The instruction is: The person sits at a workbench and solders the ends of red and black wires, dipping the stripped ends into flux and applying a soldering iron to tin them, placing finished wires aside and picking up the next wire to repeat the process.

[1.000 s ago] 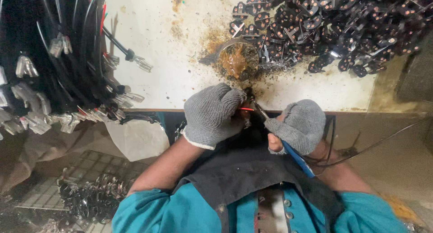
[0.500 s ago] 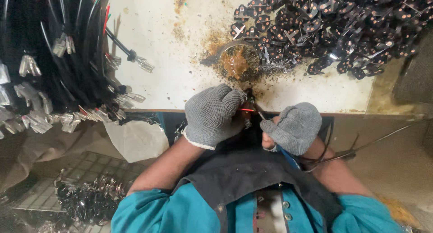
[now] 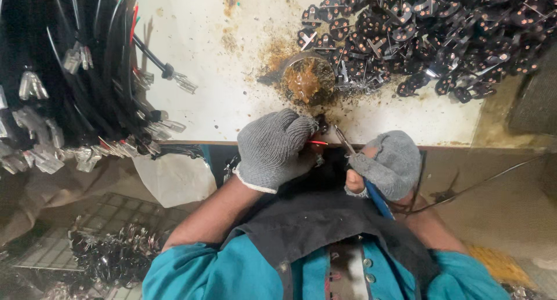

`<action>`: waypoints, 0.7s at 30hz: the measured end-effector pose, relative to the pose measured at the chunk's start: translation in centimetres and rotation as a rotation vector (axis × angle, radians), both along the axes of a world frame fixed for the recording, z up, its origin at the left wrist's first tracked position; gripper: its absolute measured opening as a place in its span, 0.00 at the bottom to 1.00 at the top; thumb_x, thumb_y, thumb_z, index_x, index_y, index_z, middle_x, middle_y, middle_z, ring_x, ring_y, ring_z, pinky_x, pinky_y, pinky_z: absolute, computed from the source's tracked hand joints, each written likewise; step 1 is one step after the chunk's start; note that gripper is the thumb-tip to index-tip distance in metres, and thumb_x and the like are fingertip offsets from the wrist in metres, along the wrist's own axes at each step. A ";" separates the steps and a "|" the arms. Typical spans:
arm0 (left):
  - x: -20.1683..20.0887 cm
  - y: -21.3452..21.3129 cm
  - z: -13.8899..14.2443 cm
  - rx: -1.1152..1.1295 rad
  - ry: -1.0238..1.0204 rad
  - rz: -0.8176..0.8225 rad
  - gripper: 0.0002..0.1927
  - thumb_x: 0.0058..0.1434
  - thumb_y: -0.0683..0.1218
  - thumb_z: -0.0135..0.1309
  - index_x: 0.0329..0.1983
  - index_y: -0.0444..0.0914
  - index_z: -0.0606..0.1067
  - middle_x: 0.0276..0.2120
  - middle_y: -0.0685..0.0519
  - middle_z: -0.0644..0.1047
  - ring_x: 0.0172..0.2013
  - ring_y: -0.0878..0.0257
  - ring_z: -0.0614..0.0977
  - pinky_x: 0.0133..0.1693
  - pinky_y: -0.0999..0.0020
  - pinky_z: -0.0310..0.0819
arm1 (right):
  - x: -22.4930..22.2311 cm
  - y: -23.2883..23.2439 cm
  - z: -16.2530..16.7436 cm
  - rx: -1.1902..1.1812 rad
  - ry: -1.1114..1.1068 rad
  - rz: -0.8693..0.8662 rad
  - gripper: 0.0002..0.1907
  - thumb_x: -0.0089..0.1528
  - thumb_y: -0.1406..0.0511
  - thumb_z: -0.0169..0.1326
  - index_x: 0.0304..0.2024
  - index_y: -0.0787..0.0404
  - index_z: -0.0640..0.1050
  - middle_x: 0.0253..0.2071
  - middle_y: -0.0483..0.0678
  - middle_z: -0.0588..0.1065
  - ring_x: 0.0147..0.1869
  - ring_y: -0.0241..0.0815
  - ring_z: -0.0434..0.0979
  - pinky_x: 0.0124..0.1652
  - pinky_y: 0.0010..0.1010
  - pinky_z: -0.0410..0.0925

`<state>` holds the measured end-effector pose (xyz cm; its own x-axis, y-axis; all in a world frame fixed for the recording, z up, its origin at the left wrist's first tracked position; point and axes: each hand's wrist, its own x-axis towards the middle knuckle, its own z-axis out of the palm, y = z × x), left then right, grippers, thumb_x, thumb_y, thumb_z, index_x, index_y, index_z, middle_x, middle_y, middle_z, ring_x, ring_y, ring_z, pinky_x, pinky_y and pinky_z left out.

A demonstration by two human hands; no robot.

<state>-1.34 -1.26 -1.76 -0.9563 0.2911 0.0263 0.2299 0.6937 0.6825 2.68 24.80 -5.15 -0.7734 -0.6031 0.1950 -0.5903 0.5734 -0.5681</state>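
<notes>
At the desk edge, centre frame, your gloved left hand pinched a red wire steady; your right hand gripped the soldering iron, tip angled onto it.

thin red wire, horizontal

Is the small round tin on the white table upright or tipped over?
Upright. The round tin sits open-mouthed on the white table, with brown paste visible inside and smeared around it.
</notes>
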 end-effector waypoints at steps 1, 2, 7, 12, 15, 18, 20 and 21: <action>0.0 0.1 0.0 -0.005 -0.002 0.001 0.15 0.44 0.50 0.67 0.32 0.46 0.75 0.27 0.51 0.72 0.28 0.50 0.78 0.28 0.54 0.69 | 0.0 0.0 0.1 -0.015 0.004 -0.009 0.11 0.57 0.53 0.64 0.30 0.50 0.80 0.25 0.44 0.74 0.29 0.44 0.74 0.30 0.39 0.63; 0.0 0.1 -0.1 -0.012 -0.004 0.009 0.15 0.43 0.50 0.67 0.31 0.46 0.75 0.27 0.52 0.72 0.28 0.50 0.78 0.28 0.54 0.69 | -0.1 -0.1 0.0 -0.024 0.003 -0.019 0.12 0.57 0.53 0.64 0.31 0.51 0.80 0.26 0.44 0.74 0.30 0.44 0.74 0.31 0.39 0.64; 0.1 0.1 -0.2 -0.016 0.017 -0.005 0.16 0.41 0.50 0.67 0.31 0.46 0.74 0.27 0.51 0.71 0.28 0.50 0.77 0.28 0.53 0.68 | -1.1 -0.9 0.9 -0.078 -0.020 -0.078 0.14 0.59 0.53 0.63 0.35 0.56 0.80 0.29 0.45 0.75 0.33 0.43 0.74 0.34 0.37 0.65; 0.2 0.0 -0.4 -0.043 0.036 -0.013 0.16 0.42 0.51 0.67 0.31 0.46 0.74 0.27 0.51 0.71 0.27 0.50 0.77 0.27 0.53 0.68 | -1.6 -1.8 5.2 -0.277 -0.456 -0.410 0.17 0.62 0.53 0.63 0.38 0.60 0.79 0.33 0.47 0.75 0.36 0.43 0.74 0.36 0.35 0.66; 0.3 0.0 -0.4 -0.044 0.020 -0.007 0.16 0.42 0.52 0.67 0.31 0.46 0.74 0.27 0.51 0.71 0.27 0.50 0.77 0.27 0.53 0.68 | -1.9 -2.9 6.1 -0.563 -0.741 -0.530 0.18 0.62 0.53 0.64 0.40 0.58 0.75 0.31 0.42 0.76 0.34 0.35 0.77 0.35 0.30 0.70; 0.4 -0.1 -0.4 0.017 0.021 -0.003 0.16 0.44 0.51 0.67 0.34 0.46 0.74 0.28 0.52 0.71 0.29 0.50 0.77 0.29 0.53 0.69 | -2.5 -4.4 4.9 -0.710 -0.844 -0.575 0.12 0.66 0.58 0.63 0.43 0.59 0.77 0.35 0.43 0.77 0.38 0.36 0.81 0.38 0.28 0.74; 0.3 -0.1 -0.4 0.019 0.028 0.006 0.16 0.45 0.51 0.68 0.35 0.46 0.75 0.28 0.52 0.72 0.29 0.51 0.77 0.29 0.54 0.69 | -3.1 -4.7 4.6 -0.513 -0.709 -0.489 0.08 0.67 0.63 0.62 0.44 0.59 0.80 0.37 0.47 0.78 0.40 0.39 0.82 0.41 0.30 0.73; 0.3 -0.1 -0.4 -0.005 0.022 0.008 0.16 0.45 0.51 0.68 0.34 0.47 0.75 0.28 0.52 0.72 0.29 0.51 0.77 0.29 0.53 0.69 | -3.3 -4.5 4.8 -0.298 -0.558 -0.400 0.07 0.65 0.65 0.62 0.44 0.58 0.81 0.36 0.48 0.79 0.40 0.41 0.81 0.42 0.31 0.71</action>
<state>-1.04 -1.32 -2.20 -0.9578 0.2836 0.0459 0.2392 0.6987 0.6743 -0.67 20.27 -0.32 -0.9544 -0.2382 -0.1798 0.0525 0.4591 -0.8868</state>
